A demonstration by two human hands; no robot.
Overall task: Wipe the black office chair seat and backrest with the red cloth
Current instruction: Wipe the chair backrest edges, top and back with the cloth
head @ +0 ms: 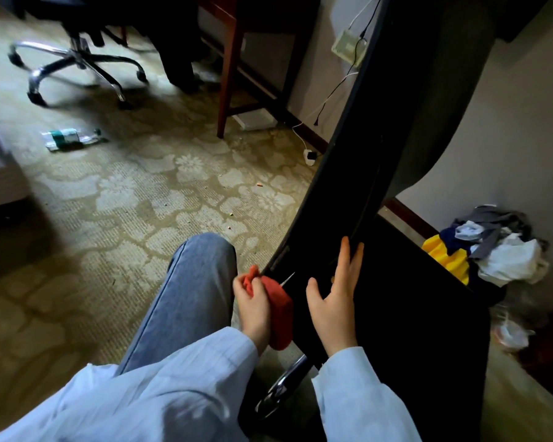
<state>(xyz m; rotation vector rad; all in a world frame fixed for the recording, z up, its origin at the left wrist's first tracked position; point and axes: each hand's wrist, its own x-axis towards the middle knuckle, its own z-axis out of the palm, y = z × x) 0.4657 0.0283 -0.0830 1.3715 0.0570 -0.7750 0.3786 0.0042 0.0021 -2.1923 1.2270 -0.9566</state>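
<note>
The black office chair fills the right half of the head view, its tall backrest rising up and its seat below. My left hand grips the red cloth and holds it against the lower left edge of the chair, where backrest and seat meet. My right hand lies flat with straight fingers on the black surface just right of the cloth. A chrome leg of the chair base shows under my wrists.
A second office chair with a chrome star base stands at the far left on the patterned carpet. A wooden desk leg, cables and a plug line the wall. A plastic bottle lies on the floor. Piled clothes sit at right.
</note>
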